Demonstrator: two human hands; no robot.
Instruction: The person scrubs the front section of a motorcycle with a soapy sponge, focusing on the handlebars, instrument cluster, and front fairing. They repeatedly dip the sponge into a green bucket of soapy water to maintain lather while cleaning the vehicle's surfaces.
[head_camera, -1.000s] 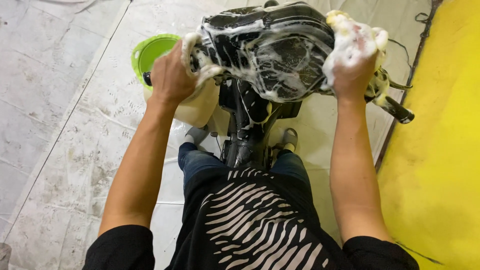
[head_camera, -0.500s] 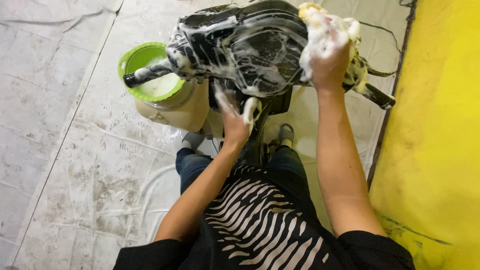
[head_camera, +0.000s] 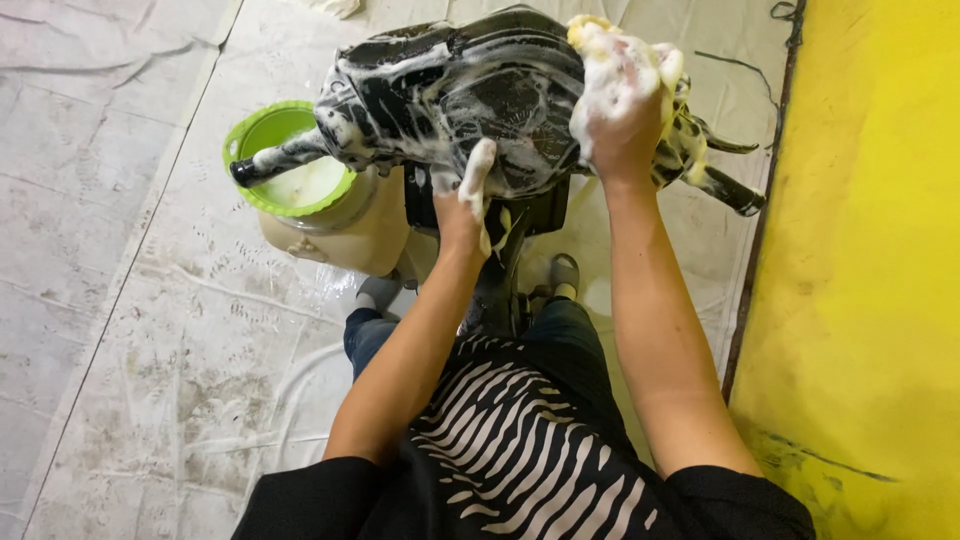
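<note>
**A:** What is under the hands?

**B:** The front end of a black scooter (head_camera: 450, 95), seen from above: its handlebar cover and dash. The black plastic is streaked all over with white soap suds, thick along the edges and thinner over the rounded middle, where the dark glossy surface shows through. It sits at the top centre of the view, straight ahead of the person, who is astride it.

**A:** And the grips?

**B:** The left handlebar grip (head_camera: 275, 160) sticks out to the left, dark at its tip and foamy nearer the cover. The right handlebar grip (head_camera: 735, 190) points down to the right and is mostly bare black.

**A:** What is the right hand doing?

**B:** The right hand (head_camera: 618, 120) is closed around a yellow sponge (head_camera: 615, 45) that is buried in lather, and presses it on the right side of the cover. Foam hides most of the fingers.

**A:** The left hand?

**B:** The left hand (head_camera: 468, 195) lies against the near edge of the cover, fingers together and pointing up, coated in suds. It holds nothing that I can see.

**A:** What lies around the scooter?

**B:** A bucket with a bright green rim (head_camera: 250, 135) stands just left of it, partly under the left grip, with pale water inside. The floor (head_camera: 130, 330) is wet, pale sheeting with grime marks. A yellow wall (head_camera: 870, 250) runs along the right.
</note>
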